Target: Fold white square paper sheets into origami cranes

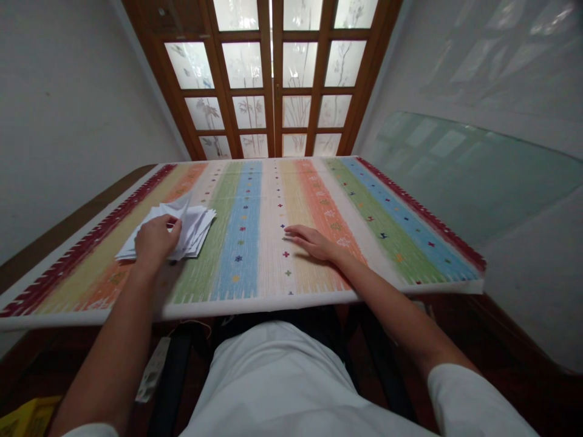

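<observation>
On the left part of the table lies a loose, uneven stack of white paper sheets (200,227). My left hand (157,238) is over the stack, its thumb and fingers pinched on the edge of one sheet of paper (181,209), which stands tilted up from the rest. Near the middle of the table my right hand (312,241) rests palm down on the striped cloth, with the fingers stretched out toward the left and nothing in them. A gap of patterned cloth separates it from the papers.
A striped tablecloth (239,243) in several colours covers the table. Behind it stand wooden doors (276,109) with glass panes. A glass sheet (437,176) leans at the right wall. Below the table's left front are a power strip (153,369) and a yellow object (31,416).
</observation>
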Motion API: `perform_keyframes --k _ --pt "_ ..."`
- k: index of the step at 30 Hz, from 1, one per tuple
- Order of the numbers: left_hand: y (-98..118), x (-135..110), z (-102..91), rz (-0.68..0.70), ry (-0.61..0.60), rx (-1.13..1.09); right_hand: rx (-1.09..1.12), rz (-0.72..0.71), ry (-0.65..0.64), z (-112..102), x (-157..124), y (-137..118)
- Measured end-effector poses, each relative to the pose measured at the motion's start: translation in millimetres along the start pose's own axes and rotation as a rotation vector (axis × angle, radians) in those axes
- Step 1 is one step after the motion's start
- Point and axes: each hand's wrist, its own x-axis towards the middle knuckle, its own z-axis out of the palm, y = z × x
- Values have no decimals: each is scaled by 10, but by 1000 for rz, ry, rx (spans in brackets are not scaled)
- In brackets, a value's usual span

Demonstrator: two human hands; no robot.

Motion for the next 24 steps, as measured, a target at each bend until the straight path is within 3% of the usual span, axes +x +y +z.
perform_keyframes --k 4,8,11,14,17,21,24 --pt "354 -274 -121 511 195 30 -7 8 193 -48 20 38" --pt "846 -624 72 1023 110 -9 -102 -62 350 -116 16 45" --pt "1190 -829 371 1234 3 -10 -153 -149 351 -126 -4 1" --pt "1432 -925 661 1360 -144 -32 -167 -186 260 -134 -28 -53" --pt "1521 -893 851 1367 -233 -123 -150 -199 130 -183 -53 -64" --pt "1388 -678 947 1293 -303 -326 -69 -163 21 -277 -83 -26" --pt "1192 -469 961 1181 -370 -411 -21 -32 17 -321 -107 -27"
